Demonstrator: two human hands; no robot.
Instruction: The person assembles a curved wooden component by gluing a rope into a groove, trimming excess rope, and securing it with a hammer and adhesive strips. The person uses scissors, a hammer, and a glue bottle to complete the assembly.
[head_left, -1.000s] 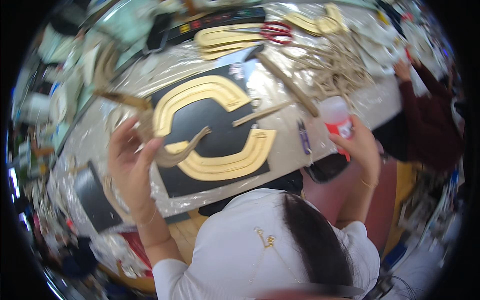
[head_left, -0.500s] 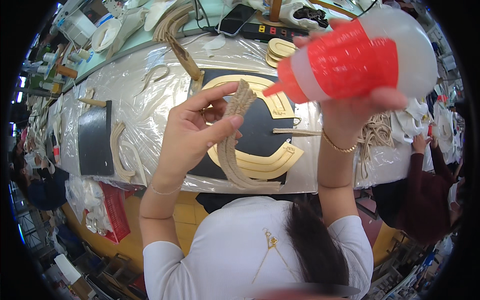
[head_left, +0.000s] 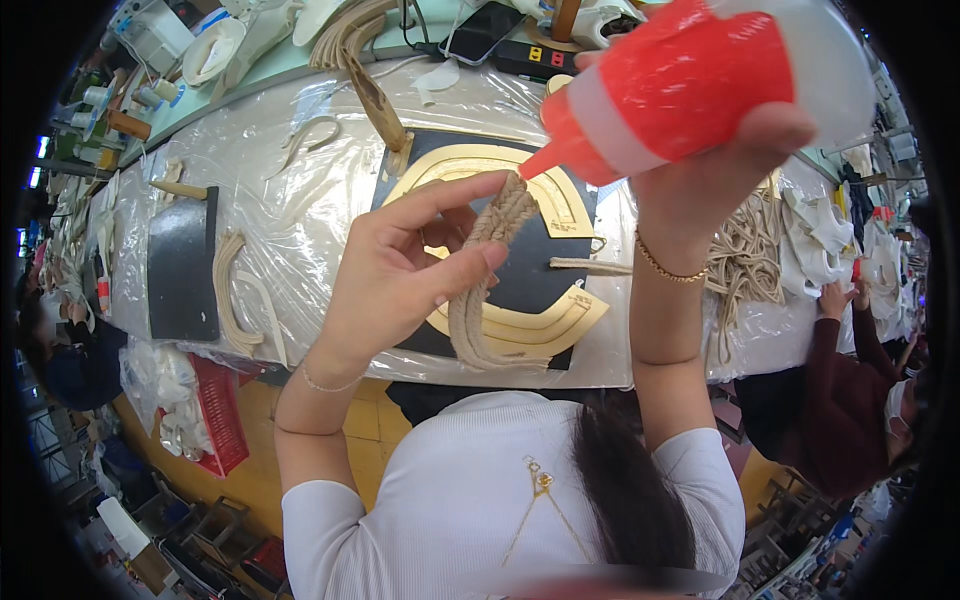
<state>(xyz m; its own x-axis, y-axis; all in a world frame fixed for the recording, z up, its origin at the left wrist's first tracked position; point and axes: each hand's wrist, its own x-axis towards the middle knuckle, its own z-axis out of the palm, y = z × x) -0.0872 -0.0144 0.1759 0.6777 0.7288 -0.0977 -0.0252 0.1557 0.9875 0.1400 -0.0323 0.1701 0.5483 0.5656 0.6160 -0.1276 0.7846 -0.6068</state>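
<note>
Printing: small dark marks nr right ends of far template (head_left: 560, 205) & near template (head_left: 540, 328), both yellow, curved; too tiny to read.
Squeeze btl (head_left: 700, 90): translucent w/ red wrap & red nozzle (head_left: 550, 158); held up in R hand, tilted, nozzle aimed down-left; contents can't tell.
R hand (head_left: 708, 185): digits wrapped round squeeze btl, pressing on its sides; most hidden behind it, so can't tell how hard.
L hand (head_left: 400, 265): thumb & index pinching cord strap; other fingers curled behind.
Cord strap (head_left: 467, 325): beige, braided; upper end in L hand just at nozzle tip, contact unclear; lower part curves down over near template.
Black board (head_left: 515, 265): on plastic-covered table (head_left: 290, 235), below both hands; bears both templates; short cord (head_left: 590, 266) reaches over its right edge.
Basket (head_left: 225, 415): red plastic, on left below table edge; white pieces & clear plastic bag in/against it.
Left side: 2nd black board (head_left: 183, 275), cord bundle (head_left: 228, 300) just right of it.
Far side: wooden peg (head_left: 375, 105) at black board's far-left corner; phone (head_left: 482, 32) beside power strip (head_left: 535, 55) w/ coloured sockets.
Right side: tangled cord pile (head_left: 745, 255); beyond, co-worker's maroon sleeve (head_left: 825, 350).
</note>
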